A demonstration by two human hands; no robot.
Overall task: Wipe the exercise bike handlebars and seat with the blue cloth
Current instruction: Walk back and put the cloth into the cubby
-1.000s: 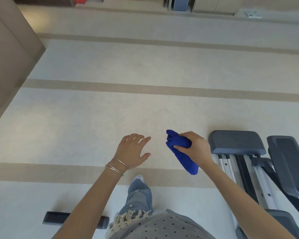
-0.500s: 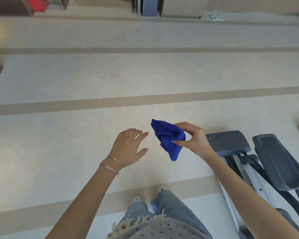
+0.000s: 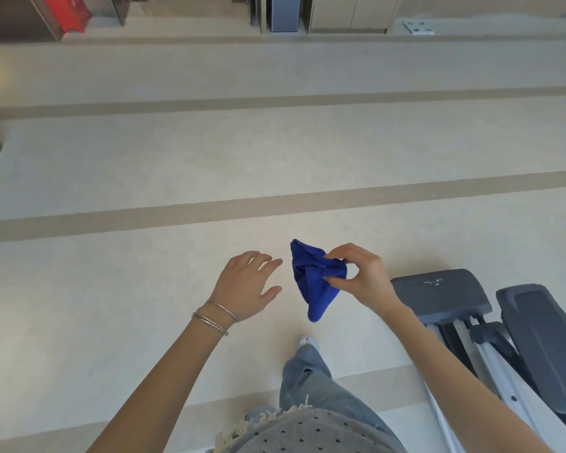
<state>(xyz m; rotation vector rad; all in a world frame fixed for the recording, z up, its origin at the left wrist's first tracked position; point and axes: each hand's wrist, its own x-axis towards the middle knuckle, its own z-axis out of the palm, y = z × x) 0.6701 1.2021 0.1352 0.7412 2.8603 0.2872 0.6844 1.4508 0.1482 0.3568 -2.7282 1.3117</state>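
— Beige floor (image 3: 144, 289) with darker tan stripes running across it carries everything. What is listed at the far left?

— Red item (image 3: 67, 11) at the floor's far left corner, partly cut off by the frame; what it is cannot be told. No readable writing on it.

— Next entry, moving right?

— Left hand (image 3: 245, 284), palm down over the floor, fingers spread wide and holding nothing. Thin metal bangles (image 3: 214, 317) sit on its wrist. The fingertips reach toward the blue cloth (image 3: 314, 279) but stay just apart from it.

— And the cloth itself?

— Bunched, hanging in the air between the two hands, its lower tip drooping toward the floor. Right hand (image 3: 361, 277) pinches its upper right part between thumb and fingers. The cloth touches no equipment.

— Below the hands?

— Leg in light blue jeans (image 3: 311, 377) with a pale shoe (image 3: 306, 341) on the floor, near the bottom edge. A fringed grey top (image 3: 304, 429) with dark dots lies at that edge.

— Right side?

— Grey exercise machine (image 3: 438, 294) standing on the floor toward the near right corner, just beside the right wrist: a flat grey cover, silver rails, a dark foot pedal (image 3: 549, 348). Small pale marks show on the cover; too blurred to read.

— Any other label?

— White plate (image 3: 419, 27) at the floor's far right edge, with dark dots; no legible text.
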